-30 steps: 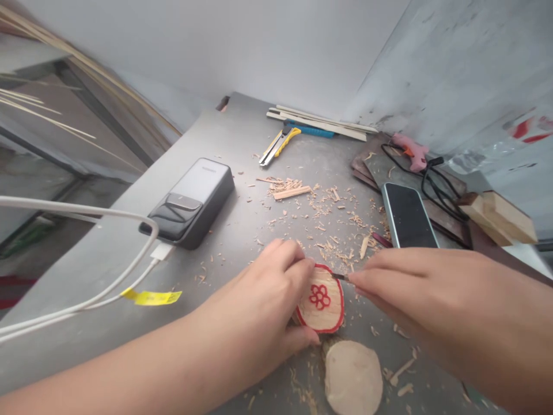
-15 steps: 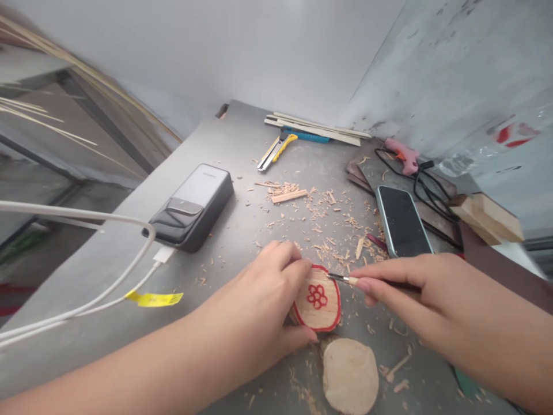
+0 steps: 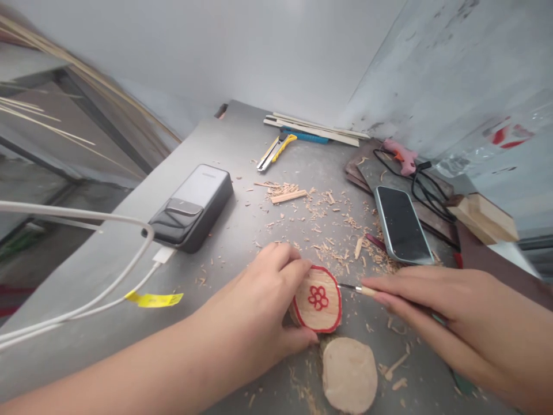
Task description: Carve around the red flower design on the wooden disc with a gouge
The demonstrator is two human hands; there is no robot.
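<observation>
A round wood slice (image 3: 326,314) with a red rim and a red flower on its face is tilted toward me on the table. My left hand (image 3: 276,294) is closed around its left side, fingers on top and thumb at the bottom. Between the fingers of my right hand (image 3: 436,311) is a thin carving knife (image 3: 354,287) with a pale handle and metal tip. Its tip meets the red rim at the slice's right edge. A second, plain wood slice (image 3: 349,374) lies just below.
Shavings (image 3: 332,242) litter the grey table (image 3: 181,167). Left stands a power bank (image 3: 194,202) with a white cable (image 3: 116,300). Farther back lie a yellow box cutter (image 3: 276,151) and wood strips (image 3: 319,128). At right are a phone (image 3: 404,225), pink glue gun (image 3: 401,155) and wood blocks (image 3: 481,218).
My right hand and the carving knife have shifted right and slightly down, from the top right of the slice's face to its right edge. My left hand keeps its hold.
</observation>
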